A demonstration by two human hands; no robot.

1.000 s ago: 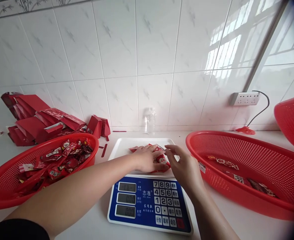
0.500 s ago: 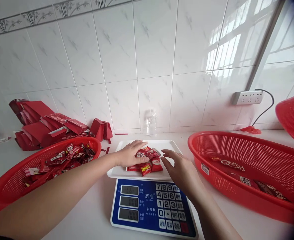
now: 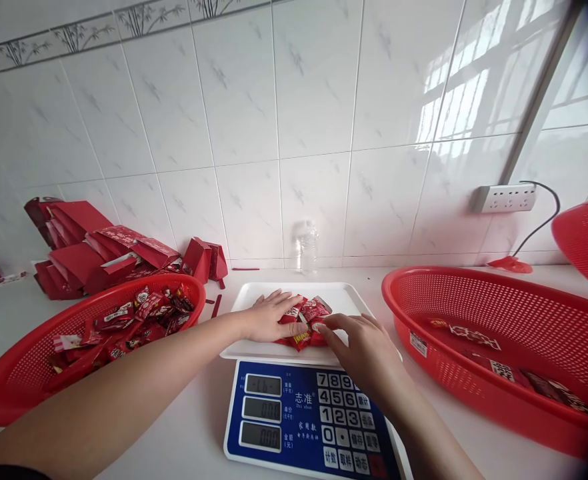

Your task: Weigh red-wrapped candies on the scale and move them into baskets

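Several red snack packets (image 3: 301,335) lie in a pile on the white weighing tray (image 3: 241,349) of a digital scale (image 3: 301,417). My left hand (image 3: 271,319) rests over the left side of the pile, its fingers spread and its thumb across the packets. At the pile's right edge is my right hand (image 3: 359,340), fingers bent and thumb a little apart from the forefinger. Its fingertips meet the packets there, and I see nothing held between them. The lower packets are partly hidden by the left hand.
On the left, a red basket (image 3: 14,373) holds many small packets. A larger red basket (image 3: 399,307) on the right has a few packets. Red paper boxes (image 3: 84,247) are heaped at the back left. A clear bottle (image 3: 309,248) stands by the wall, with a power strip (image 3: 507,198) to its right.
My right hand has moved left, up against the packets. My left hand has pushed the pile slightly together toward the right. The view has shifted a little.
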